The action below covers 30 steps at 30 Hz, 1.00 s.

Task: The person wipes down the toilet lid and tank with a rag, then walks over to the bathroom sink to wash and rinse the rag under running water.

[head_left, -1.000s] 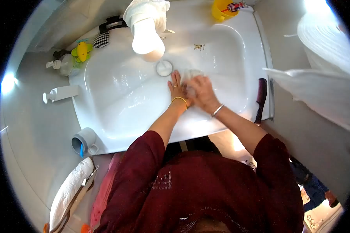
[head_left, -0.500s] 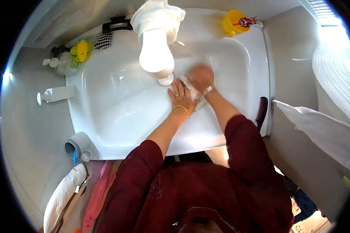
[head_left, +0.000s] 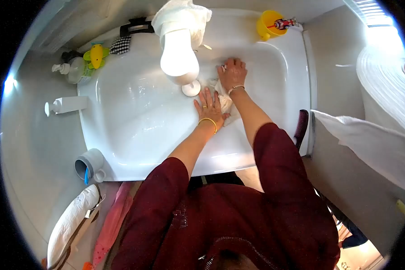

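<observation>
A wet white cloth [head_left: 225, 102] lies in the white sink [head_left: 135, 121], stretched between my two hands. My left hand [head_left: 209, 110], with a ring and a gold bangle, rests flat with fingers spread at the cloth's left edge. Farther up the basin, my right hand [head_left: 233, 74] has its fingers curled over the cloth's upper end, partly hiding it. Just left of the hands, a white faucet [head_left: 179, 58] with a white cover around its top reaches over the sink. A round white piece [head_left: 191, 88] shows below its tip.
A yellow cup [head_left: 266, 26] with a toothbrush stands back right; a dark comb [head_left: 302, 125] lies on the right rim. Leftward are a pump bottle [head_left: 76, 72], a white dispenser [head_left: 69, 105] and a grey mug [head_left: 91, 163]. A large white roll [head_left: 382, 81] hangs at right.
My right hand, blurred before, has moved slightly up the basin and now shows sharply. More of the cloth is visible between the hands. My left hand stays nearly in place.
</observation>
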Motion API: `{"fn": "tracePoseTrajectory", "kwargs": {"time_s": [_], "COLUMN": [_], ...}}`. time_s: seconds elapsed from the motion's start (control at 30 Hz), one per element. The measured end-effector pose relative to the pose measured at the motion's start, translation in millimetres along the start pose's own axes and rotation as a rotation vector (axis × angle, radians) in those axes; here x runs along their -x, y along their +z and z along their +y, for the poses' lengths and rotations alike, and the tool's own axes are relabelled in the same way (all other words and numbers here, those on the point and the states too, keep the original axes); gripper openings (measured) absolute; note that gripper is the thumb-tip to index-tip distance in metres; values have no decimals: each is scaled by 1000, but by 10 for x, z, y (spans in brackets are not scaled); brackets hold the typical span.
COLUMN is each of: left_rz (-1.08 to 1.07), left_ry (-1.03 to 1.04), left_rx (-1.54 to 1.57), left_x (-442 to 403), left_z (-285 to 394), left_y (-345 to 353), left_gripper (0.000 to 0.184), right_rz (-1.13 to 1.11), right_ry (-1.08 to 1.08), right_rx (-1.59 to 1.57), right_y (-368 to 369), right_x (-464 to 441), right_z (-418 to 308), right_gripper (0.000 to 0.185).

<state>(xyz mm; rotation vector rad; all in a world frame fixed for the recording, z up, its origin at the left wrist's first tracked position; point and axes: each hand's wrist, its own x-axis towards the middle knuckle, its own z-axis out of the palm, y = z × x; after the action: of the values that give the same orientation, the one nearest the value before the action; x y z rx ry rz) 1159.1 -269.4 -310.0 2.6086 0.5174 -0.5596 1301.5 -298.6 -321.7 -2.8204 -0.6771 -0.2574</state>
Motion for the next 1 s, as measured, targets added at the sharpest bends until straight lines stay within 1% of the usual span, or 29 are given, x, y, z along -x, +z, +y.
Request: {"fn": "tracePoseTrajectory", "kwargs": {"time_s": [0.03, 0.1, 0.13, 0.17, 0.23, 0.27, 0.33, 0.37, 0.4, 0.43, 0.47, 0.5, 0.57, 0.63, 0.67, 0.7, 0.73, 0.77, 0.8, 0.83, 0.9, 0.93, 0.97, 1.0], "left_rz": [-15, -74, 161, 90, -51, 94, -53, -124, -128, -67, -7, 51, -55, -156, -267, -256, -247, -232, -185, -145, -72, -103, -159, -220], "left_ry": [31, 89, 166, 108, -20, 58, 84, 97, 70, 81, 89, 97, 170, 212, 191, 172, 152, 124, 58, 57, 84, 94, 116, 129], "left_rx": [36, 108, 41, 83, 169, 104, 360, 492, 400, 295, 197, 96, 28, -23, -188, -145, -106, -68, -51, -27, 10, -10, -76, -138], "left_x": [-13, 38, 57, 75, 248, 385, 489, 504, 512, 461, 401, 336, 246, 204, 178, 140, 125, 103, 70, 65, 109, 123, 127, 168], "left_z": [-10, -28, 13, 10, 51, 41, -27, -40, -4, -25, -59, -102, -132, -118, -74, -46, -31, -31, 11, -2, -5, -1, 6, 21], "left_y": [-75, -161, -112, -84, -450, -391, -297, -266, -388, -355, -297, -240, -152, -116, -145, -87, -17, 32, 41, 78, 106, 39, -15, -107], "left_gripper": [85, 81, 72, 73, 76, 76, 78, 79, 87, 88, 89, 91, 88, 90, 83, 80, 78, 75, 72, 72, 72, 73, 73, 73], "right_rz": [40, -267, -418, -415, -370, -339, -261, -218, -173, -130, -181, -180, -168, -117, -254, -390, -342, -437, -365, -306, -293, -271, -204, -147], "right_ry": [-7, 93, 151, 264, 472, 415, 309, 76, -152, -376, -278, -180, 24, -188, -374, -556, -747, -647, -432, -214, -83, -16, -171, -332], "right_rx": [49, -114, -194, -639, -1534, -1364, -1029, -810, -582, -346, -352, -412, -531, -576, -475, -370, -140, -2, -46, -81, -166, -213, -254, -297], "right_y": [-120, -175, -217, -261, -359, -384, -448, -409, -323, -228, -152, -191, -417, -716, -771, -756, -580, -409, -220, -125, -135, -220, -370, -688], "right_x": [14, 86, 108, 53, -122, -148, -160, -127, -77, -21, 49, 116, 352, 794, 969, 1053, 846, 580, 299, 192, 355, 349, 516, 838], "right_z": [-24, 175, 346, 527, 795, 854, 911, 905, 883, 852, 812, 739, 521, 340, 270, 254, 273, 260, 92, 6, 54, 10, 30, 22], "right_gripper": [39, 46, 50, 49, 47, 44, 39, 38, 36, 35, 32, 31, 29, 34, 33, 32, 32, 28, 28, 28, 27, 27, 27, 26]}}
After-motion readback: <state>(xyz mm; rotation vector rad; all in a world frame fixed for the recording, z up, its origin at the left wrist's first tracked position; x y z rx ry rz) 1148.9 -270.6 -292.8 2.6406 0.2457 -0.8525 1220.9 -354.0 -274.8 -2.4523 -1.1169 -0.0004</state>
